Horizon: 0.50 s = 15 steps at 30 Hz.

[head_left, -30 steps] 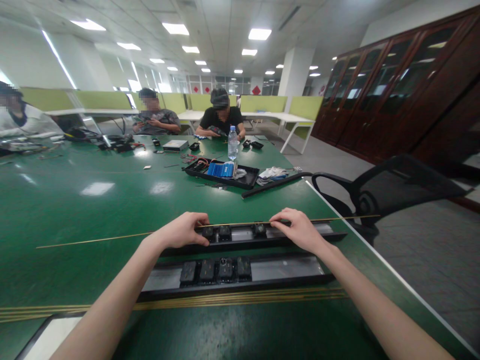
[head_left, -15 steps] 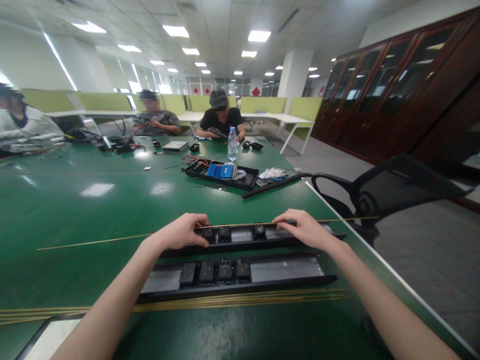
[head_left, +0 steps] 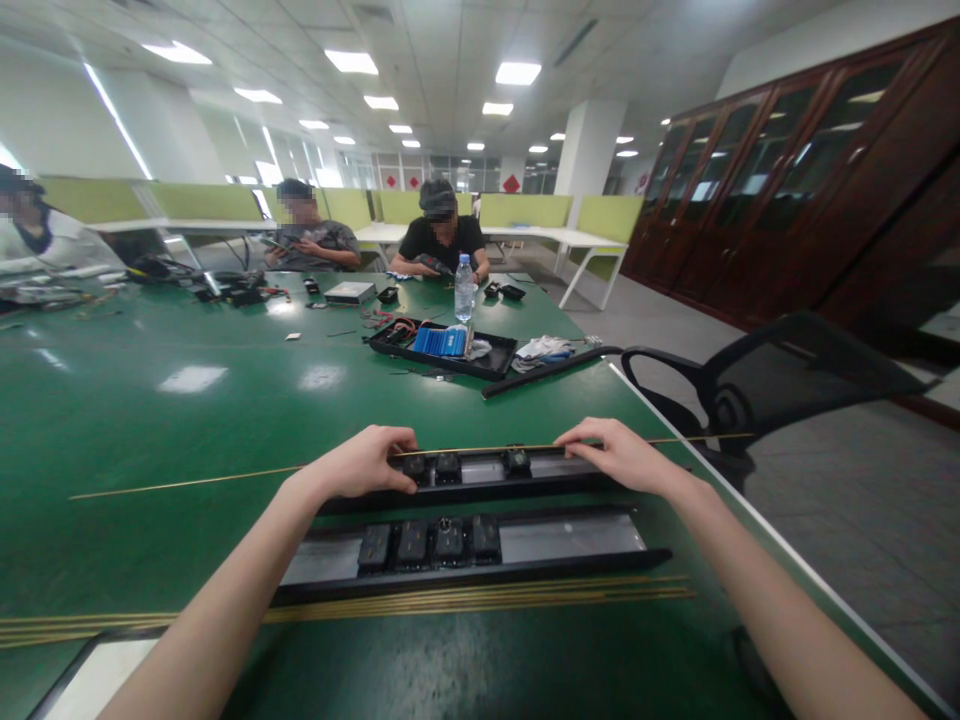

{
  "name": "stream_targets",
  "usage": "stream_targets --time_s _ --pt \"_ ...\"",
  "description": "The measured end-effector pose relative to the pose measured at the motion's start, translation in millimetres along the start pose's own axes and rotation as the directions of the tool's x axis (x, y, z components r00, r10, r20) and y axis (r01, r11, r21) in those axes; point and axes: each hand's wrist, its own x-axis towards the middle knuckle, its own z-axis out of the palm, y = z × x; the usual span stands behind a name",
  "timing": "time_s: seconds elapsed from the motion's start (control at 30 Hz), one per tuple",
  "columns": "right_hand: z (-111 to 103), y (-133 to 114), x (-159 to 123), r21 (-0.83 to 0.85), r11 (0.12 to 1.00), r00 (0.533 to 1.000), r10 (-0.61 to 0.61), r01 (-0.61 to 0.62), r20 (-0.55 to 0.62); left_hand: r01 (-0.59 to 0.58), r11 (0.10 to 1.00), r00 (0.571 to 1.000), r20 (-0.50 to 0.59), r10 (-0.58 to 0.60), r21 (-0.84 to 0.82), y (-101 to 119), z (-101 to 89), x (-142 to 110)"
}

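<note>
Left hand (head_left: 369, 461) palm down, fingers curled, thumb apart below. Right hand (head_left: 615, 452) palm down, fingers bent, pointing left. Both forearms (head_left: 217, 590) angled inward, bare.

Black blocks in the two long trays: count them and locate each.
7 visible: four blocks in a row in the nearer tray; in the farther tray, two blocks by the left hand and one block nearer the right hand. The left hand may hide more.

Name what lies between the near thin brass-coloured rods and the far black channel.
Head view: the near long black channel, holding four squarish black blocks.
</note>
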Motion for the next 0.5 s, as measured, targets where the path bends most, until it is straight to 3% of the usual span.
stream_targets --time_s 0.5 --pt "-23 -3 -5 0.047 0.994 0.991 0.094 -0.099 0.097 -0.017 1.0 1.0 -0.004 0.017 0.025 -1 0.5 0"
